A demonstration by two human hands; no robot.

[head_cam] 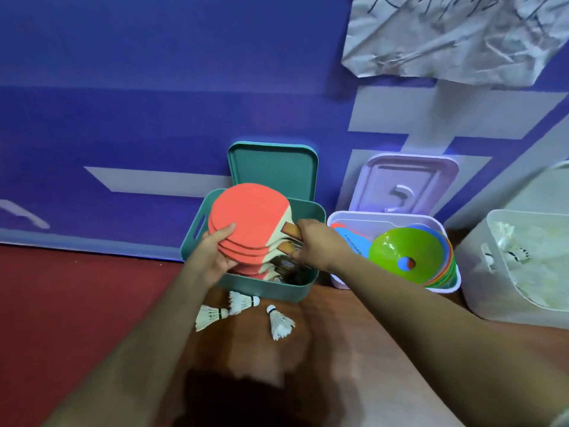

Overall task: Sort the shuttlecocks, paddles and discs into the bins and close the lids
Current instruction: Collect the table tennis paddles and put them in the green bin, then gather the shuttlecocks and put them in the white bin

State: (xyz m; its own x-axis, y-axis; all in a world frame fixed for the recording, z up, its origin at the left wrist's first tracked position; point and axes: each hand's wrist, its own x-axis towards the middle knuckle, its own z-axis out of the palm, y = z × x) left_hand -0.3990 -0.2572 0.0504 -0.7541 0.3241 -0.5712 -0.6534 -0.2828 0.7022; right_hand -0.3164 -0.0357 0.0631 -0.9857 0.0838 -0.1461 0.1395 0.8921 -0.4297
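1. Partly hidden beneath the red paddles (251, 220), what lies in the green bin (268, 291) is unclear; the white bin (478, 282) is cut off at the right
2. The left hand (215, 252) pinches the paddle blades and the right hand (315, 241) grips their handles, over the green bin

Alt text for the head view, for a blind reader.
Both hands hold a stack of red paddles over the green bin: left hand on the blades, right hand on the handles. Three shuttlecocks lie on the floor; discs sit in the lilac bin.
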